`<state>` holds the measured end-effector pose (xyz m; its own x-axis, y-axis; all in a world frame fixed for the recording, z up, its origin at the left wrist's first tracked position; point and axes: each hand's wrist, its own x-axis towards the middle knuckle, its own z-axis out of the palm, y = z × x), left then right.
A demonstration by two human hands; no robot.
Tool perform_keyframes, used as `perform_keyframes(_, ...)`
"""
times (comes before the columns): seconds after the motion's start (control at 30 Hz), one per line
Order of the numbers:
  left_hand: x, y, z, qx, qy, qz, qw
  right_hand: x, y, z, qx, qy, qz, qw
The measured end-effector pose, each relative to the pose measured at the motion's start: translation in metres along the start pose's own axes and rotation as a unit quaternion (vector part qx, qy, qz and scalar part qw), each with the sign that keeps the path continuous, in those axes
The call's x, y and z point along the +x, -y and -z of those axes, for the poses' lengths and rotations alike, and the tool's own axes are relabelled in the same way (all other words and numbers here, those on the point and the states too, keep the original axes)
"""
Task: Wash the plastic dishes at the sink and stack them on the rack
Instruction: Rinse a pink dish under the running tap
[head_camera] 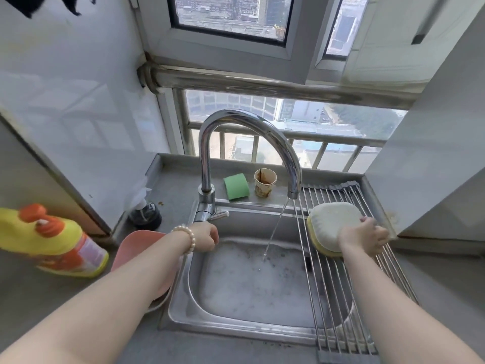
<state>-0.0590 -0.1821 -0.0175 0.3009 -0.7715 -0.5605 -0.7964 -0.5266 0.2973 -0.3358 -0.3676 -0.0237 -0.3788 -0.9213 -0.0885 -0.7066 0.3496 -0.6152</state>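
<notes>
Right hand [363, 239] on dishes [332, 225] atop rack [341, 285], steel sink [236, 285], window [262, 122]

Left hand [206, 237] fingers curl out of sight below the faucet lever [220, 215]; contact unclear. Left forearm covers most of the pink dishes [136, 243]; count unreadable. Right hand [366, 239] hides the near edge of the white dish [332, 224]. Yellow detergent bottle [52, 241] blurred, label illegible. Rack [346, 298] cut off at bottom edge.

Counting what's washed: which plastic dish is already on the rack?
The white dish, upside down on a yellow one on the rack, under the right hand. The pink dish waits left of the sink.
</notes>
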Motion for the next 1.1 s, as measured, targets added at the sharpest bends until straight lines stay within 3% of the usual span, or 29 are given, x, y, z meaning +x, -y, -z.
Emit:
perform_keyframes(0.13, -0.008, 0.022, 0.004, -0.027, -0.041, 0.015, 0.999, -0.069, 0.016, -0.03, 0.049, 0.036, 0.06, 0.996)
perform_keyframes(0.27, -0.018, 0.051, 0.008, -0.104, -0.098, 0.029, 0.989, -0.151, 0.029, -0.074, 0.045, 0.198, 0.115, 0.972)
perform_keyframes(0.4, -0.031, 0.073, 0.01, -0.184, -0.161, 0.026, 0.969, -0.23, 0.048, -0.102, -0.022, 0.459, 0.201, 0.865)
perform_keyframes(0.47, -0.038, 0.083, 0.012, -0.205, -0.174, 0.025, 0.963, -0.262, 0.052, -0.111, -0.067, 0.513, 0.232, 0.824)
perform_keyframes(0.67, -0.057, 0.106, 0.011, -0.217, -0.199, 0.041, 0.955, -0.29, 0.044, -0.12, -0.199, 0.47, 0.323, 0.797)
perform_keyframes(0.8, -0.06, 0.117, 0.003, -0.184, -0.181, 0.056, 0.964, -0.288, 0.041, -0.122, -0.145, 0.529, 0.242, 0.8)
perform_keyframes(1.1, -0.04, 0.089, 0.0, -0.148, -0.132, -0.006, 0.98, -0.225, 0.062, -0.088, -0.122, 0.501, 0.304, 0.801)
